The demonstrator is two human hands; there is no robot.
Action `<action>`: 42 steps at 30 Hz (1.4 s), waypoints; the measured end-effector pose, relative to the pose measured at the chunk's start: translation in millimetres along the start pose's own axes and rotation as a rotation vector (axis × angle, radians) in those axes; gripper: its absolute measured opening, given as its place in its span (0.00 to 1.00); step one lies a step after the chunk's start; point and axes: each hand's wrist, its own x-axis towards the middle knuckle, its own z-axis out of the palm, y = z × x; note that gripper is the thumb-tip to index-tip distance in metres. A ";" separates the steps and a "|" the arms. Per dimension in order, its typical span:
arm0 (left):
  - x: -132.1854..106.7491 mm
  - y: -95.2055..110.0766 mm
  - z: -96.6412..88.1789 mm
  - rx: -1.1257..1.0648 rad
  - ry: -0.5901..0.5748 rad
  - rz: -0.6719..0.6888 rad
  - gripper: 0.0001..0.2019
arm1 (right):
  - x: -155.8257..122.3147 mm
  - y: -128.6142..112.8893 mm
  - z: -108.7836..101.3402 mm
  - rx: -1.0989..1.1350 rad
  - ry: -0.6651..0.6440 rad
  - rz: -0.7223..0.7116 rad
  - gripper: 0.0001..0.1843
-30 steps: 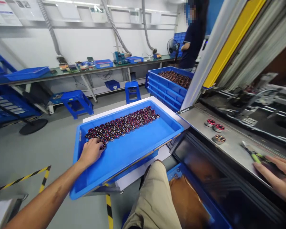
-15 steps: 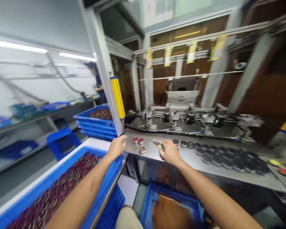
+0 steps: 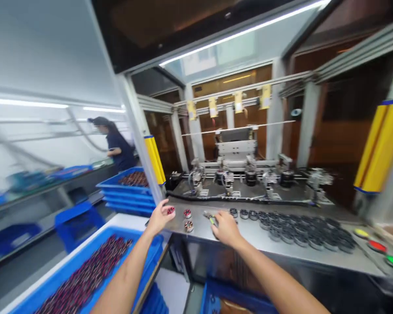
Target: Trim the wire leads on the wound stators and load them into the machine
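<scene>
My left hand (image 3: 159, 219), at the left end of the metal bench, has its thumb and fingers closed round a small red-wound motor stator (image 3: 170, 210). Just right of it stand another red stator (image 3: 187, 213) and a copper-coloured stator (image 3: 189, 226). Pliers with green handles (image 3: 211, 220) are gripped in my right hand (image 3: 227, 227), their jaws pointing left. My right fingers partly hide the handles. Past that hand, several black round motor parts (image 3: 301, 231) stand in rows on the bench.
A blue tray (image 3: 150, 257) full of stators lies at the left, with stacked blue trays (image 3: 127, 198) behind. A machine with several stations (image 3: 227, 181) lines the bench's back. Coloured buttons (image 3: 378, 246) sit at the right. A person (image 3: 119, 146) stands at the far left.
My left hand has closed on one of the two red stators and holds it left of the other. My right hand keeps the pliers. The view has tilted up and turned.
</scene>
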 end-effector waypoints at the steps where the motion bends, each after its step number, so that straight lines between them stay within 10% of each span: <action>1: -15.5 8.2 -5.2 -0.042 0.042 0.026 0.26 | 0.0 -2.9 -4.5 0.051 0.011 -0.014 0.14; 7: -164.0 46.3 17.2 -0.171 0.137 0.195 0.36 | -60.7 -52.4 -47.3 0.485 -0.089 -0.158 0.19; 11: -220.3 51.3 52.1 -0.149 0.057 0.511 0.40 | -128.7 -89.1 -79.3 0.795 -0.293 -0.094 0.24; 16: -225.0 52.1 84.2 -0.295 -0.104 0.569 0.41 | -161.5 -82.1 -96.5 1.248 -0.354 0.232 0.19; 23: -231.6 65.0 104.8 -0.603 -0.241 0.355 0.38 | -195.4 -7.8 -104.1 1.544 -0.539 0.252 0.25; 32: -222.9 60.1 117.0 -0.374 -0.106 0.510 0.43 | -210.6 -71.2 -46.5 1.682 -0.224 0.587 0.20; 42: -221.3 56.6 108.2 -0.496 -0.145 0.231 0.37 | -224.3 -46.8 -63.0 1.605 -0.579 0.604 0.17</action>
